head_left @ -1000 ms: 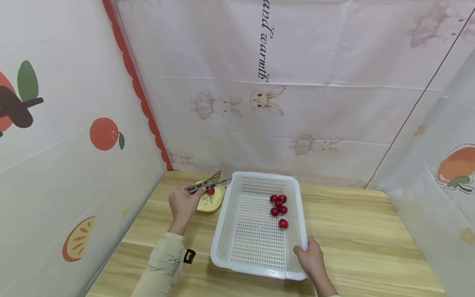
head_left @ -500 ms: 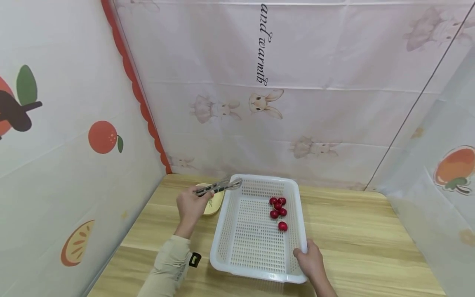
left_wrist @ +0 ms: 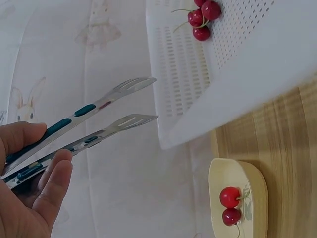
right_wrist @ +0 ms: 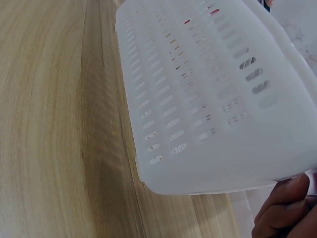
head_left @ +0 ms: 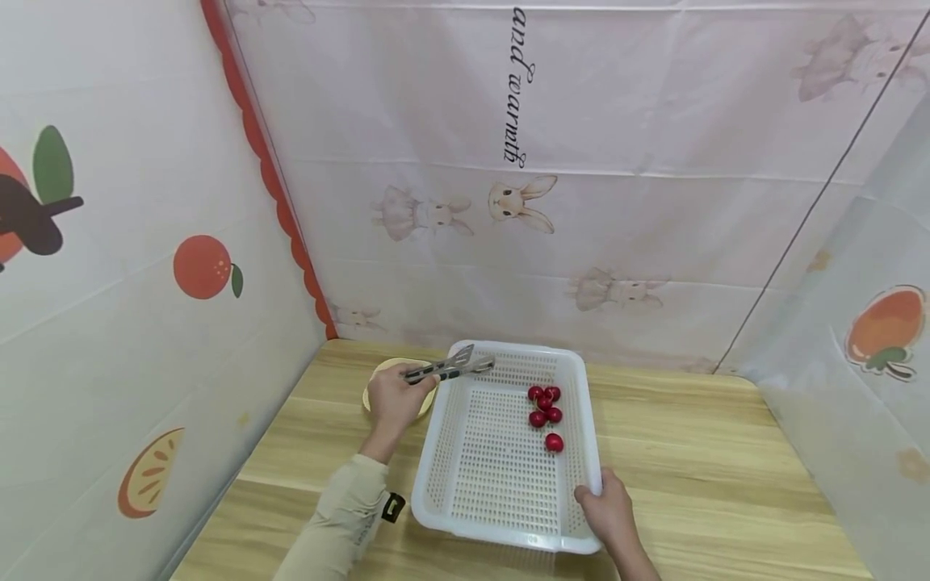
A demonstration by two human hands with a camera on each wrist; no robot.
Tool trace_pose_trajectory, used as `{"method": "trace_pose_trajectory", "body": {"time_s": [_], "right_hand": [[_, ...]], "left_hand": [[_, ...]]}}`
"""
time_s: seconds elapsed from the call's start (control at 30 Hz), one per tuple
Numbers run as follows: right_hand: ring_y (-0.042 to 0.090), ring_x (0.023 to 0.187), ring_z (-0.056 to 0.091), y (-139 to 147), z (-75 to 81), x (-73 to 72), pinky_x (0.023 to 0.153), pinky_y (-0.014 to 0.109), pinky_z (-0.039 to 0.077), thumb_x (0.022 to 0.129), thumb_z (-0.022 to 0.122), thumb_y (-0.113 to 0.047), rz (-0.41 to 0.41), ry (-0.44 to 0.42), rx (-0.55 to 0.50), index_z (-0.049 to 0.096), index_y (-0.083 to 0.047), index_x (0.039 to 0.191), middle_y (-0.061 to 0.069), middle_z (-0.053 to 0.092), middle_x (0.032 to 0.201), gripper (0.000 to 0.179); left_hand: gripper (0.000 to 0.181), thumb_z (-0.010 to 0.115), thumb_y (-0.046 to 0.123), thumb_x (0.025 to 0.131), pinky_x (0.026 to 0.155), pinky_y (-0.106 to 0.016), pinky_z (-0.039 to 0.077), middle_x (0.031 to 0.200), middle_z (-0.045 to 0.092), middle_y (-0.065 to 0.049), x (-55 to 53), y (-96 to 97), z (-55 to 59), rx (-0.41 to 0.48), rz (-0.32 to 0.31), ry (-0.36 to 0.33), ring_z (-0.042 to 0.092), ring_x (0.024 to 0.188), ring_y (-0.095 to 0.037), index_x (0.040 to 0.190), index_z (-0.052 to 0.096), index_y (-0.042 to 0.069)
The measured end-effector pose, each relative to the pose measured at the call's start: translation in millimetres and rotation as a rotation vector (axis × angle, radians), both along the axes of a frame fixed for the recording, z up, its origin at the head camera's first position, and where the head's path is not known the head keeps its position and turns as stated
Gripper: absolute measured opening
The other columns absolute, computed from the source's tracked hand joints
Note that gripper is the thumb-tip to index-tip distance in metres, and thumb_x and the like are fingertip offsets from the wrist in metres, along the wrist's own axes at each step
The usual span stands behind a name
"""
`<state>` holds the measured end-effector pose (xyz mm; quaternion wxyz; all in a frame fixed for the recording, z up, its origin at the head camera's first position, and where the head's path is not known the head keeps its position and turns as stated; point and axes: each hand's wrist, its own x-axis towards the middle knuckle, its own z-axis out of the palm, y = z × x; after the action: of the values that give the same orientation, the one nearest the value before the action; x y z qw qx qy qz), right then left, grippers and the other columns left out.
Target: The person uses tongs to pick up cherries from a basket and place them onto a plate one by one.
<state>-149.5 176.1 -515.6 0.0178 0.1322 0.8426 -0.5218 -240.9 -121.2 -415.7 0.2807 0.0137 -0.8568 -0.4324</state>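
My left hand [head_left: 395, 397] grips metal tongs [head_left: 454, 367] with dark green grip pads. The tongs' arms are spread, with nothing between the tips, and they reach over the left rim of a white perforated basket [head_left: 508, 542]. Several cherries [head_left: 545, 403] lie inside the basket toward its right side. Below the left hand sits a small yellow dish [left_wrist: 260, 198], and two cherries [left_wrist: 230, 197] in it show in the left wrist view. My right hand [head_left: 609, 502] holds the basket's rim at the near right corner, thumb on the inside.
The basket stands on a wood-grain table [head_left: 697, 468]. Printed cloth walls [head_left: 625, 218] close off the back and both sides. The yellow dish lies close to the basket's left rim.
My left hand has moved right with the tongs, from above the yellow dish to over the basket's left rim. The right hand and the basket have stayed nearly in place.
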Motion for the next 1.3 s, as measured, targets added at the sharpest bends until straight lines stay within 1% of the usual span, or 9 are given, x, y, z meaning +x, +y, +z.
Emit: {"method": "trace_pose_trajectory", "body": {"time_s": [0.03, 0.1, 0.3, 0.47, 0.6, 0.83, 1.0, 1.17, 1.3], "right_hand": [[0.036, 0.08, 0.062, -0.1, 0.1, 0.0, 0.062, 0.042, 0.053, 0.08, 0.053, 0.0, 0.001, 0.0, 0.0, 0.044, 0.017, 0.118, 0.029, 0.057, 0.097, 0.043], [0.037, 0.081, 0.062, -0.2, -0.1, -0.1, 0.062, 0.042, 0.053, 0.08, 0.053, 0.0, 0.001, -0.004, -0.001, 0.043, 0.017, 0.119, 0.029, 0.057, 0.098, 0.043], [0.039, 0.083, 0.062, -0.2, -0.7, 0.1, 0.063, 0.043, 0.053, 0.08, 0.053, 0.0, -0.001, -0.012, -0.005, 0.043, 0.017, 0.119, 0.03, 0.056, 0.1, 0.043], [0.038, 0.082, 0.062, 0.4, -1.4, 0.0, 0.063, 0.043, 0.053, 0.08, 0.053, 0.0, -0.005, -0.003, -0.009, 0.043, 0.017, 0.118, 0.029, 0.057, 0.099, 0.042], [0.037, 0.081, 0.062, 0.1, -2.8, -0.8, 0.063, 0.042, 0.053, 0.08, 0.053, 0.0, -0.001, 0.0, -0.008, 0.044, 0.017, 0.118, 0.029, 0.057, 0.098, 0.042], [0.038, 0.083, 0.062, -0.6, -3.6, -1.1, 0.062, 0.042, 0.053, 0.08, 0.053, 0.0, -0.006, -0.012, -0.003, 0.043, 0.016, 0.119, 0.03, 0.056, 0.1, 0.043], [0.038, 0.081, 0.062, -0.6, -3.7, -0.5, 0.062, 0.042, 0.053, 0.08, 0.053, 0.0, 0.0, 0.0, -0.004, 0.044, 0.017, 0.118, 0.03, 0.057, 0.098, 0.042], [0.039, 0.081, 0.062, 0.4, -5.0, -0.7, 0.061, 0.041, 0.053, 0.08, 0.053, 0.0, -0.002, 0.0, -0.015, 0.044, 0.016, 0.117, 0.029, 0.057, 0.099, 0.041], [0.039, 0.081, 0.062, 0.8, -5.4, -1.1, 0.062, 0.041, 0.053, 0.08, 0.053, 0.0, 0.004, -0.003, -0.025, 0.044, 0.016, 0.117, 0.029, 0.057, 0.099, 0.041]], "left_hand": [[0.021, 0.081, 0.016, 0.064, 0.052, -0.034, 0.045, 0.063, 0.067, -0.002, -0.6, 1.4, 0.0, 0.004, -0.017, 0.005, 0.06, 0.057, -0.019, 0.079, 0.074, 0.004], [0.021, 0.08, 0.017, 0.064, 0.052, -0.034, 0.045, 0.062, 0.066, -0.002, -2.0, 4.6, -0.3, 0.001, -0.033, -0.013, 0.059, 0.056, -0.019, 0.079, 0.074, 0.003], [0.022, 0.078, 0.021, 0.069, 0.047, -0.03, 0.042, 0.066, 0.067, -0.001, -7.5, 16.2, -0.3, -0.022, -0.085, -0.1, 0.054, 0.051, -0.014, 0.085, 0.075, 0.006], [0.023, 0.077, 0.02, 0.07, 0.04, -0.027, 0.038, 0.061, 0.065, 0.001, -11.4, 26.9, -1.2, -0.059, -0.111, -0.145, 0.046, 0.044, -0.009, 0.087, 0.075, 0.006], [0.021, 0.077, 0.02, 0.068, 0.039, -0.026, 0.037, 0.061, 0.065, 0.001, -12.5, 33.1, -2.1, -0.09, -0.108, -0.161, 0.046, 0.045, -0.008, 0.084, 0.075, 0.006], [0.014, 0.077, 0.019, 0.065, 0.043, -0.027, 0.04, 0.061, 0.063, 0.004, -10.3, 42.8, -8.1, -0.137, -0.139, -0.185, 0.052, 0.051, -0.011, 0.073, 0.072, 0.009], [0.014, 0.076, 0.02, 0.066, 0.039, -0.025, 0.036, 0.056, 0.061, 0.004, -9.4, 49.8, -10.7, -0.163, -0.164, -0.193, 0.044, 0.044, -0.009, 0.071, 0.072, 0.008], [0.019, 0.077, 0.02, 0.068, 0.037, -0.023, 0.033, 0.049, 0.058, 0.005, -10.3, 56.5, -11.3, -0.162, -0.197, -0.212, 0.038, 0.037, -0.006, 0.078, 0.073, 0.005], [0.015, 0.075, 0.02, 0.068, 0.036, -0.023, 0.029, 0.044, 0.052, 0.007, -12.2, 61.4, -11.6, -0.173, -0.206, -0.224, 0.034, 0.037, -0.006, 0.066, 0.068, 0.007]]}}
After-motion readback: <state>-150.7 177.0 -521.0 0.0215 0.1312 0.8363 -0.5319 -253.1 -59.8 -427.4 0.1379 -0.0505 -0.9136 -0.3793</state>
